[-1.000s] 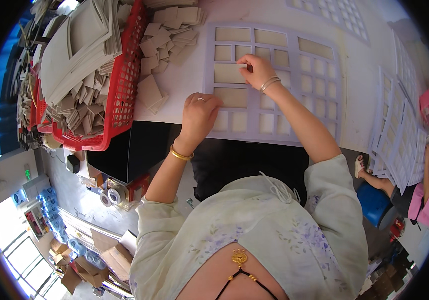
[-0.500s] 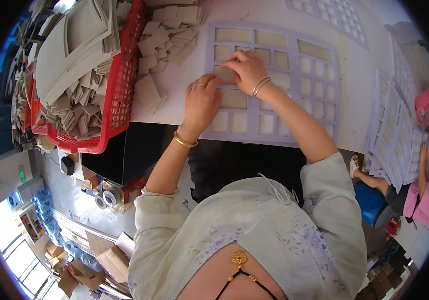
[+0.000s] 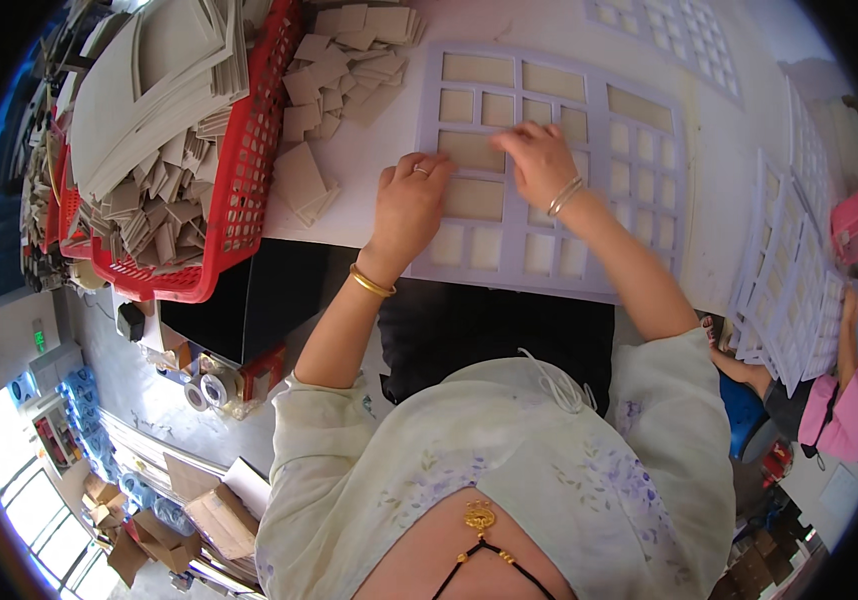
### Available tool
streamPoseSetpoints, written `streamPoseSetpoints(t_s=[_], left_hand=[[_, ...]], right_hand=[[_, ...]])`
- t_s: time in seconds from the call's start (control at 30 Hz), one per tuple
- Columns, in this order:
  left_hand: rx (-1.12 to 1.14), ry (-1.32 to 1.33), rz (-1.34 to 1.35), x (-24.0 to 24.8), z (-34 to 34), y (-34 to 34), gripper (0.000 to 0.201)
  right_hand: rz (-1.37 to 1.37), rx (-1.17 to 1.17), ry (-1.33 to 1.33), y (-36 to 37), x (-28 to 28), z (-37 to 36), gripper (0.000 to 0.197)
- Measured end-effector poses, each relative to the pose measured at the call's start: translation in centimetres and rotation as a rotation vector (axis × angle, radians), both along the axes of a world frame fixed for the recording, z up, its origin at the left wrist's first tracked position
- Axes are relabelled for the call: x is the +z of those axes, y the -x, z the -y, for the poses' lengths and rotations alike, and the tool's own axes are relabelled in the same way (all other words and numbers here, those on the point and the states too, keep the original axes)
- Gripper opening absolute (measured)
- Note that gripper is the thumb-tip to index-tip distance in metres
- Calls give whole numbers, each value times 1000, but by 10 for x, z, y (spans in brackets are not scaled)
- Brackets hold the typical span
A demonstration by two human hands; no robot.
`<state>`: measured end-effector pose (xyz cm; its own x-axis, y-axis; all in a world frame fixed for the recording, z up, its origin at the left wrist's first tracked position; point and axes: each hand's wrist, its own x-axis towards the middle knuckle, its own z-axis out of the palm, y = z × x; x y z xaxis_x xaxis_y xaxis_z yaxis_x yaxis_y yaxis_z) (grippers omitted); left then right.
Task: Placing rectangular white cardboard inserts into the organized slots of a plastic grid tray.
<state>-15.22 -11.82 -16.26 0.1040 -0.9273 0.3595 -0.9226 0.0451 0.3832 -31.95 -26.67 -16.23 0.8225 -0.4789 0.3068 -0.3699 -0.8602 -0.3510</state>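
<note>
A pale lilac sheet [image 3: 598,140] with many rectangular windows lies flat on the white table in front of me. A grey-beige cardboard rectangle [image 3: 472,152] fills one window in its left half, darker than the cream fill of most others. My left hand [image 3: 411,205] is at the sheet's left side, its bent fingers close together and their tips by the rectangle's lower left corner. Whatever lies under those fingertips is hidden. Around the rectangle's right end, my right hand [image 3: 541,170] hovers low with its index finger reaching out and the other fingers loosely bent.
To the left stands a red plastic basket [image 3: 239,200] heaped with cardboard sheets and offcuts. Loose cardboard pieces [image 3: 334,75] lie beside it, and a small stack [image 3: 302,183] sits nearer. Another windowed sheet [image 3: 664,35] is at the far right. A person in pink [image 3: 842,415] works beside more sheets.
My right hand has slid right and slightly nearer, from the rectangle's upper middle to its right end. My left fingertips have shifted slightly right. The view has shifted a little.
</note>
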Motion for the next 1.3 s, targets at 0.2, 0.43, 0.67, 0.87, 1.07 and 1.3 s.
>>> streamPoseSetpoints(t_s=[0.2, 0.43, 0.67, 0.87, 1.07, 1.3], left_hand=[[-32, -112, -3, -2, 9, -8, 31], [-104, -5, -194, -4, 21, -40, 19], [281, 128, -92, 15, 45, -109, 13], [348, 172, -14, 38, 68, -132, 9], [366, 223, 345, 23, 97, -159, 19], [467, -250, 303, 25, 117, -169, 19]], right_hand=[[-223, 0, 91, -8, 8, -13, 34], [-529, 47, 120, -38, 32, -4, 15], [-409, 23, -177, -92, 44, 42, 14], [-127, -128, 16, -160, 6, 67, 20], [-299, -136, 48, -187, -8, 64, 23], [-248, 7, 16, -170, 4, 72, 20]])
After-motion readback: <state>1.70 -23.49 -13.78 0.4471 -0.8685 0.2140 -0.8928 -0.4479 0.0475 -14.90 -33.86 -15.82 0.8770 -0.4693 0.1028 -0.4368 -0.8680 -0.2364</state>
